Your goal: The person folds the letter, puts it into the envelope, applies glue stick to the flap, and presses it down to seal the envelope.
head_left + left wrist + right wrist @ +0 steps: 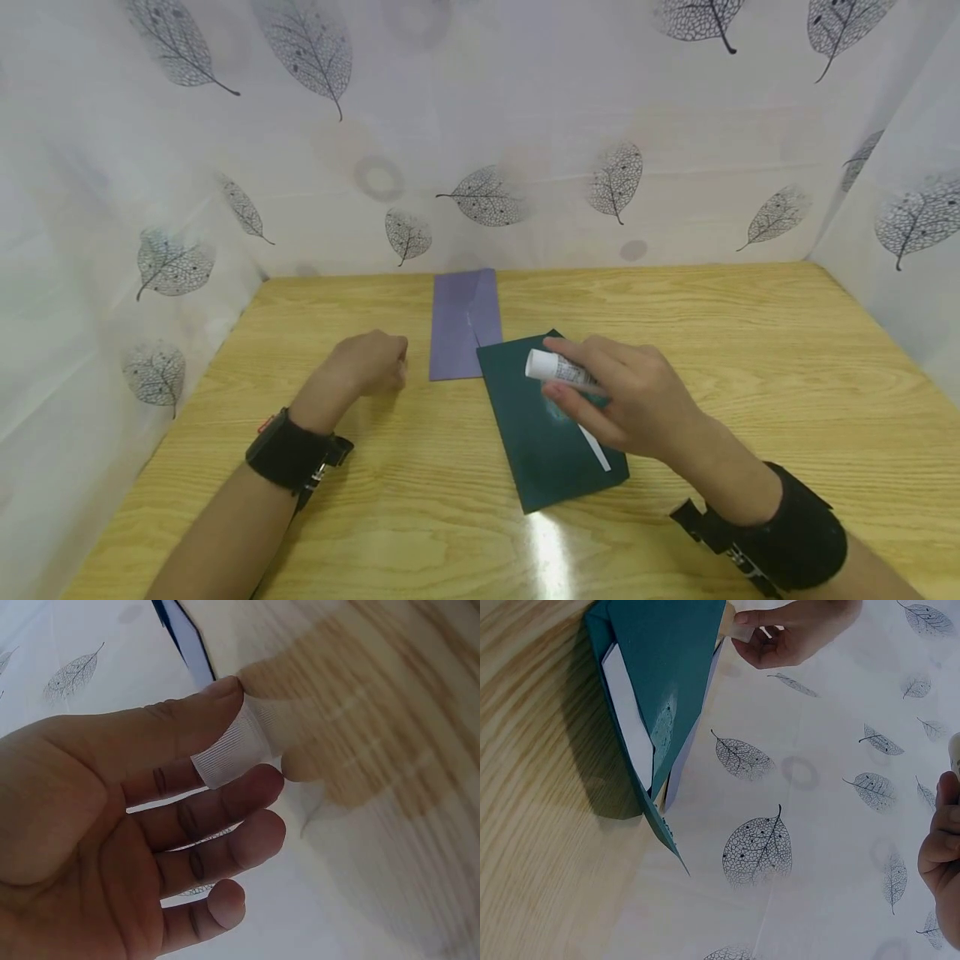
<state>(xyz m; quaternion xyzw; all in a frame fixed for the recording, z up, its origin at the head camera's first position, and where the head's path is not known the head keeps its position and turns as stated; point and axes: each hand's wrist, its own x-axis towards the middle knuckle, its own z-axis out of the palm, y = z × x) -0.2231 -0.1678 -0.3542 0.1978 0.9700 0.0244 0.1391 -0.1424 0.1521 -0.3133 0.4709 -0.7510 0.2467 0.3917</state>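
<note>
In the left wrist view my left hand (172,787) pinches a clear ribbed cap (232,750) between thumb and index finger. The other fingers are loosely bent. My right hand (641,396) grips a white glue stick (558,367), tilted above a dark green envelope (528,442). The envelope lies on the table, with a strip of white paper (597,452) showing at its opening. From the right wrist, a shiny wet smear of glue (664,720) is visible on the green paper, and the envelope's flap (664,832) stands up.
A purple envelope (453,325) lies behind, its near right corner partly under the green one. The wooden table (787,350) meets a white curtain (525,100) printed with leaves at the back and sides. Both wrists wear black bands (288,450).
</note>
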